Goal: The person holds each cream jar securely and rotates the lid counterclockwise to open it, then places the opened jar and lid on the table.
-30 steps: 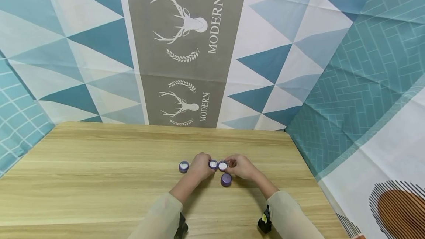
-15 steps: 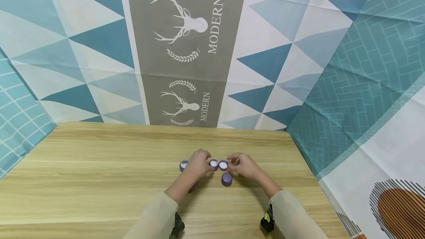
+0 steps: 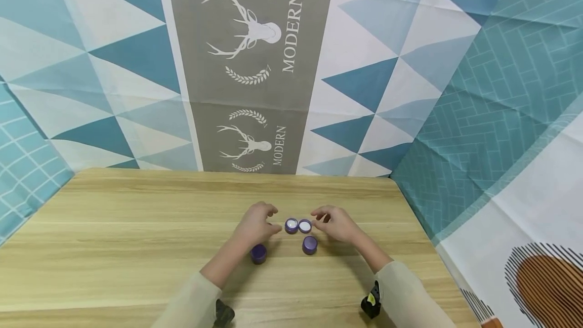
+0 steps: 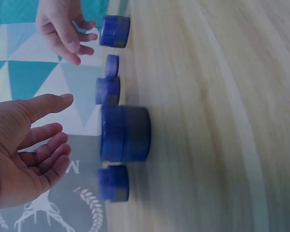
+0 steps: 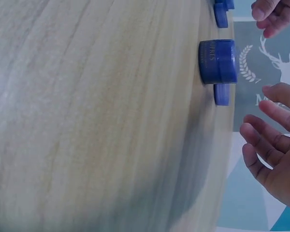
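Observation:
Small purple jars stand on the table, looking blue in the wrist views. An open jar (image 3: 291,225) with a white inside sits beside a round lid (image 3: 304,226), its white inner face up. Nearer the person is a capped jar (image 3: 309,245). My left hand (image 3: 256,224) hovers left of the open jar, holding nothing, thumb and fingers apart. Under its wrist shows another capped jar (image 3: 258,253). A further jar (image 4: 113,183) appears in the left wrist view; my left hand hides it in the head view. My right hand (image 3: 336,223), fingers loosely bent, is just right of the lid, holding nothing.
The wood-grain table (image 3: 136,247) ends at a patterned cloth backdrop (image 3: 246,90) behind. More cloth (image 3: 492,135) hangs along the right side. A small black camera (image 3: 371,301) is strapped at the right sleeve.
My left hand has let go of the open jar and moved left, baring the near left capped jar. My right hand has released the lid and drawn slightly right.

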Tool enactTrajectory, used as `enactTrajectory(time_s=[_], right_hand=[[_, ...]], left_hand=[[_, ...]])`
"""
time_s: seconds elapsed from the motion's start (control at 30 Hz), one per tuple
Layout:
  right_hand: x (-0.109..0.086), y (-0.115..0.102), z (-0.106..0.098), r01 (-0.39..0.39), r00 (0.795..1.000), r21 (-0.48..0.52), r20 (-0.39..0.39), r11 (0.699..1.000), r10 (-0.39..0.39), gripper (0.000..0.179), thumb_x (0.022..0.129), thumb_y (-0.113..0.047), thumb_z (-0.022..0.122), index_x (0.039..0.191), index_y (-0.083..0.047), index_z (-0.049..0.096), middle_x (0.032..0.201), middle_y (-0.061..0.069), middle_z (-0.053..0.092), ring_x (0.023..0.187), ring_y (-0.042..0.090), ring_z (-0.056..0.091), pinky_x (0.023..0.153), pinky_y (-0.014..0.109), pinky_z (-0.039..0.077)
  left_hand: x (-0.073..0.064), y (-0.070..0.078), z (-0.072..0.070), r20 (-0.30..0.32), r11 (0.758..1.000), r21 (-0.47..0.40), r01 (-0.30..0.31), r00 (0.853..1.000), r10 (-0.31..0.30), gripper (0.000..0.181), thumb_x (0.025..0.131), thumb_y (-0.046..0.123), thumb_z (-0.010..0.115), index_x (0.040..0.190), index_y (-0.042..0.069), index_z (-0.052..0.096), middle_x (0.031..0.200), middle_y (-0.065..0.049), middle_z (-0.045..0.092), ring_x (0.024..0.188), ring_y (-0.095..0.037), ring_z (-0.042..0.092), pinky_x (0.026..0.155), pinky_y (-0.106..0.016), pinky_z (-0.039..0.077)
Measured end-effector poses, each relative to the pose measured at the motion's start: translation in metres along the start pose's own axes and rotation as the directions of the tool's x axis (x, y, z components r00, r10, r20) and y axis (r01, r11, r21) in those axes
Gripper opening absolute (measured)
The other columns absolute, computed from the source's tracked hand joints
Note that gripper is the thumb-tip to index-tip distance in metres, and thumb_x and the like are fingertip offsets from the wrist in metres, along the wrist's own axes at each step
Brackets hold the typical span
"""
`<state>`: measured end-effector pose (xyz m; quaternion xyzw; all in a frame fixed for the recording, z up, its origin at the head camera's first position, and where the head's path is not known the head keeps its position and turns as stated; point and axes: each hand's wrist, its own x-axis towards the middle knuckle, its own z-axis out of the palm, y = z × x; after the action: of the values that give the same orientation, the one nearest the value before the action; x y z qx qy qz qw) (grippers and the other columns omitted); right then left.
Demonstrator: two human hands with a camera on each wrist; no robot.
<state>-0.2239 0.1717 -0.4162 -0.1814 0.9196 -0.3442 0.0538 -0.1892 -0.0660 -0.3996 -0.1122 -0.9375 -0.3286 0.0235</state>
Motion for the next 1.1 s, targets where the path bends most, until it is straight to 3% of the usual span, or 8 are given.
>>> enactTrajectory(time_s=[0.2, 0.5, 0.67, 1.1], right_hand=[[-0.005, -0.009, -0.004, 0.011, 1.000, -0.009, -0.008, 1.000, -0.011, 0.022, 0.087, -0.018, 0.065, 0.106, -0.007, 0.068, 0.093, 0.003, 0.065, 0.080, 0.012, 0.056, 0.064, 0.023, 0.046], [-0.013, -0.028, -0.004, 0.113, 0.994, -0.018, 0.006, 0.993, -0.113, 0.025, 0.086, -0.020, 0.066, 0.106, -0.006, 0.068, 0.094, 0.002, 0.066, 0.080, 0.011, 0.057, 0.064, 0.021, 0.047], [-0.016, -0.040, 0.000, 0.170, 0.985, -0.008, 0.027, 0.985, -0.169, 0.025, 0.086, -0.020, 0.066, 0.106, -0.005, 0.068, 0.096, 0.004, 0.067, 0.081, 0.012, 0.058, 0.064, 0.020, 0.047], [-0.026, -0.068, 0.015, 0.193, 0.975, 0.057, 0.099, 0.980, -0.198, 0.027, 0.087, -0.020, 0.065, 0.110, -0.006, 0.066, 0.111, 0.010, 0.064, 0.085, 0.013, 0.059, 0.064, 0.019, 0.048]], left_hand=[[-0.011, 0.000, -0.014, 0.002, 0.999, -0.035, 0.014, 1.000, -0.014, 0.041, 0.073, 0.019, 0.077, 0.108, 0.003, 0.064, 0.099, -0.011, 0.062, 0.091, -0.025, 0.058, 0.082, -0.040, 0.051], [-0.021, -0.002, -0.022, -0.010, 0.999, -0.036, -0.009, 1.000, 0.008, 0.040, 0.073, 0.018, 0.077, 0.107, 0.001, 0.065, 0.098, -0.014, 0.063, 0.088, -0.026, 0.059, 0.078, -0.038, 0.050], [-0.030, -0.007, -0.025, -0.017, 0.998, -0.057, 0.002, 1.000, -0.003, 0.039, 0.072, 0.017, 0.078, 0.105, 0.001, 0.066, 0.097, -0.012, 0.064, 0.091, -0.026, 0.060, 0.083, -0.040, 0.050], [-0.048, -0.018, -0.030, -0.004, 0.992, -0.121, 0.038, 0.999, -0.039, 0.030, 0.071, 0.017, 0.078, 0.098, 0.005, 0.070, 0.091, -0.008, 0.064, 0.086, -0.022, 0.059, 0.078, -0.037, 0.049]])
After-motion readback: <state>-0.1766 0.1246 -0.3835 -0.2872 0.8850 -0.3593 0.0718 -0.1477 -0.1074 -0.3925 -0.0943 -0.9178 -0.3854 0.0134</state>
